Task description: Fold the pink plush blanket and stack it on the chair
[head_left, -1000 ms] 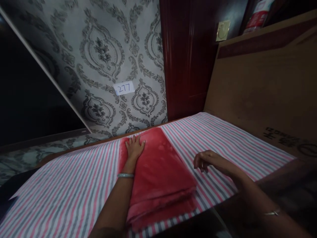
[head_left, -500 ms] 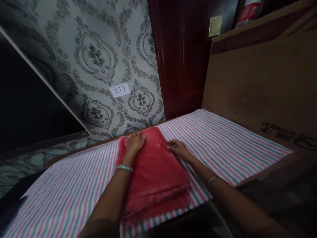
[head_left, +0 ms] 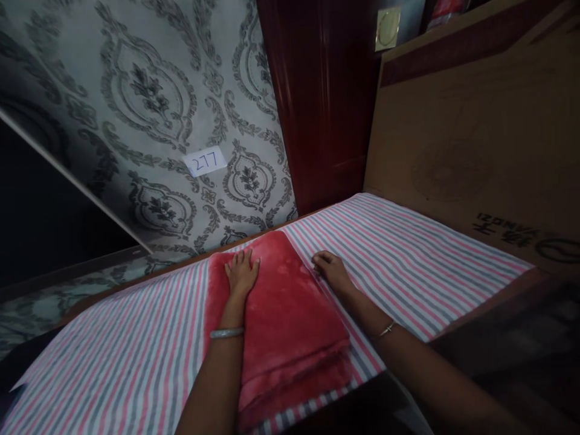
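Note:
A folded red plush blanket [head_left: 290, 308] lies in layers on the striped cloth, its folds showing along the near edge. My left hand [head_left: 242, 275] rests flat on the far left part of the blanket, fingers spread, with a bangle on that wrist. Just beyond the blanket's right edge is my right hand [head_left: 333, 270], its fingers curled and pressed together over the stripes. Whatever those fingertips hold, if anything, is too small to make out. The pink, grey and white striped cloth [head_left: 408, 260] stretches out on both sides of the blanket.
A large cardboard box [head_left: 453, 139] stands at the right. Behind are patterned wallpaper [head_left: 149, 90] with a paper marked 277 [head_left: 205, 161], a dark red door frame [head_left: 326, 109] and a switch plate [head_left: 388, 29]. A dark panel [head_left: 49, 211] is at the left.
My left hand has shifted slightly toward me and spread its fingers flatter on the blanket. My right hand has moved a little right, away from the blanket's edge. The camera view has shifted slightly.

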`<action>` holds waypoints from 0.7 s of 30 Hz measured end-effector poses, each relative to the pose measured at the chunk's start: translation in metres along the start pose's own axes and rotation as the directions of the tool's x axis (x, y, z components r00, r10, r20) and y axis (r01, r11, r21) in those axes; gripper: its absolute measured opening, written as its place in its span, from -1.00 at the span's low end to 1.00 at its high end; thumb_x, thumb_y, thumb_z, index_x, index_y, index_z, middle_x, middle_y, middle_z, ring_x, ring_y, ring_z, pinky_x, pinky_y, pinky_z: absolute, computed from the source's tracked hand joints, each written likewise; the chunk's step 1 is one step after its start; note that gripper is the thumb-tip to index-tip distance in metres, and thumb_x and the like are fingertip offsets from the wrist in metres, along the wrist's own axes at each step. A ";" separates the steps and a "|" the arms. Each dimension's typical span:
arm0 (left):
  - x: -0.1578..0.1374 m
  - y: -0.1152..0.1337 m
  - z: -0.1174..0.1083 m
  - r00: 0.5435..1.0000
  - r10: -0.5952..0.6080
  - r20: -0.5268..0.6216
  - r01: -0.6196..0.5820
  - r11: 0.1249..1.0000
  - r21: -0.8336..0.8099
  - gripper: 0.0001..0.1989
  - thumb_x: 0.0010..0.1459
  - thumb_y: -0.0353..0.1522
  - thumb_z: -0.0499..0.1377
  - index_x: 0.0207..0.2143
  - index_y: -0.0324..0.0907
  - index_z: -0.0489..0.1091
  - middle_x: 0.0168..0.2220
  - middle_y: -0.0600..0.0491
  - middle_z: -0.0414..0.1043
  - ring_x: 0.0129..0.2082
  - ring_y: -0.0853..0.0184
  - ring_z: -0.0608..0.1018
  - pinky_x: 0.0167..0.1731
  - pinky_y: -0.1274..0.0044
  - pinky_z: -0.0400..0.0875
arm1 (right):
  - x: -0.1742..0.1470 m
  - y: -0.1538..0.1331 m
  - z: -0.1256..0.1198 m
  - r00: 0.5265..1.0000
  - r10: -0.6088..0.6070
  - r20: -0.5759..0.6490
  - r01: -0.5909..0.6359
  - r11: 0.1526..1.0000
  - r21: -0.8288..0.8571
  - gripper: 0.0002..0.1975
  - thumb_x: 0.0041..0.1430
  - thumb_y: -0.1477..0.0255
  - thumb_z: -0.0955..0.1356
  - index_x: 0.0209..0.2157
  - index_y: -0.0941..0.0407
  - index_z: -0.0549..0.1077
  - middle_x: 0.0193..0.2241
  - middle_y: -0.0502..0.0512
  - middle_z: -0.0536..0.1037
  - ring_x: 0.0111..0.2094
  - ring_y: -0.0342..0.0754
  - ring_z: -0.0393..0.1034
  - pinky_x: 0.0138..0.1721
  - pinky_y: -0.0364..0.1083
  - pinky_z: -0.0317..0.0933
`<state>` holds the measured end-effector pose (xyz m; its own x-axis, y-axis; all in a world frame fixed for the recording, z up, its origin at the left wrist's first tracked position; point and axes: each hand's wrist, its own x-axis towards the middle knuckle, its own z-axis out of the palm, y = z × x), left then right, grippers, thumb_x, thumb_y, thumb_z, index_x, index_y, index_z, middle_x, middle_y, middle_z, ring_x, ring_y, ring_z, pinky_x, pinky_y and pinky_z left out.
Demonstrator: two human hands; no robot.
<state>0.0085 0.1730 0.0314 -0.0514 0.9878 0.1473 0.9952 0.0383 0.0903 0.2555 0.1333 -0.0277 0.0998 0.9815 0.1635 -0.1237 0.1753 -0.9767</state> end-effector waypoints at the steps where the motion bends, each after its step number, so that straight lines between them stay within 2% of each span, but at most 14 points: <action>1: 0.000 0.000 0.000 1.000 0.001 0.002 -0.001 1.000 -0.001 -0.44 0.37 -0.15 -0.11 0.35 -0.11 0.14 0.40 -0.09 0.05 0.40 0.07 0.09 0.32 0.04 -0.05 | -0.001 -0.002 -0.002 1.000 0.006 0.020 -0.006 1.000 0.017 -0.58 0.02 -0.03 0.32 -0.47 0.08 0.35 -0.58 -0.04 0.36 -0.57 -0.15 0.20 -0.54 -0.15 0.13; 5: 0.000 0.000 0.002 1.000 0.003 0.001 -0.003 1.000 -0.005 -0.44 0.36 -0.17 -0.11 0.34 -0.12 0.15 0.40 -0.09 0.06 0.39 0.06 0.10 0.32 0.02 -0.07 | -0.011 -0.014 -0.009 0.983 0.021 0.185 -0.027 0.999 0.027 -0.53 -0.05 -0.04 0.41 -0.50 0.11 0.41 -0.57 -0.04 0.36 -0.54 -0.16 0.19 -0.49 -0.16 0.12; 9: 0.000 0.001 0.002 1.000 -0.001 -0.005 0.001 1.000 -0.016 -0.45 0.36 -0.16 -0.10 0.33 -0.09 0.17 0.40 -0.07 0.08 0.39 0.05 0.09 0.33 0.02 -0.07 | -0.019 -0.024 -0.013 0.896 0.005 0.444 0.007 1.000 -0.025 -0.55 -0.15 0.09 0.53 -0.29 0.11 0.52 -0.39 -0.03 0.45 -0.40 -0.14 0.27 -0.33 -0.15 0.18; 11: -0.001 0.001 0.002 1.000 -0.005 -0.002 0.005 1.000 -0.019 -0.44 0.35 -0.16 -0.10 0.34 -0.10 0.16 0.40 -0.08 0.07 0.39 0.05 0.10 0.33 0.02 -0.07 | -0.019 -0.025 -0.013 0.870 -0.016 0.493 0.054 0.997 -0.061 -0.55 -0.14 0.12 0.54 -0.27 0.11 0.52 -0.33 -0.02 0.45 -0.35 -0.13 0.29 -0.27 -0.14 0.18; 17: -0.001 0.002 0.001 1.000 -0.011 -0.003 0.011 1.000 -0.026 -0.43 0.35 -0.17 -0.10 0.35 -0.10 0.14 0.41 -0.07 0.05 0.40 0.08 0.09 0.33 0.04 -0.08 | -0.018 -0.018 -0.007 0.900 -0.141 0.413 0.206 0.972 -0.117 -0.64 -0.03 0.08 0.48 -0.47 0.12 0.51 -0.39 0.02 0.43 -0.35 -0.09 0.31 -0.29 -0.11 0.19; 21: -0.001 0.002 0.001 1.000 -0.010 0.008 0.010 1.000 -0.029 -0.43 0.36 -0.16 -0.10 0.35 -0.11 0.14 0.41 -0.06 0.04 0.40 0.09 0.08 0.34 0.04 -0.09 | -0.013 -0.015 -0.008 0.973 -0.110 0.204 0.131 0.987 -0.091 -0.62 -0.07 0.05 0.46 -0.51 0.09 0.45 -0.52 -0.03 0.38 -0.45 -0.11 0.25 -0.36 -0.11 0.17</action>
<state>0.0108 0.1725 0.0307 -0.0604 0.9885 0.1388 0.9918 0.0437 0.1203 0.2641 0.1176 -0.0162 -0.0902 0.9512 0.2949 -0.0196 0.2944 -0.9555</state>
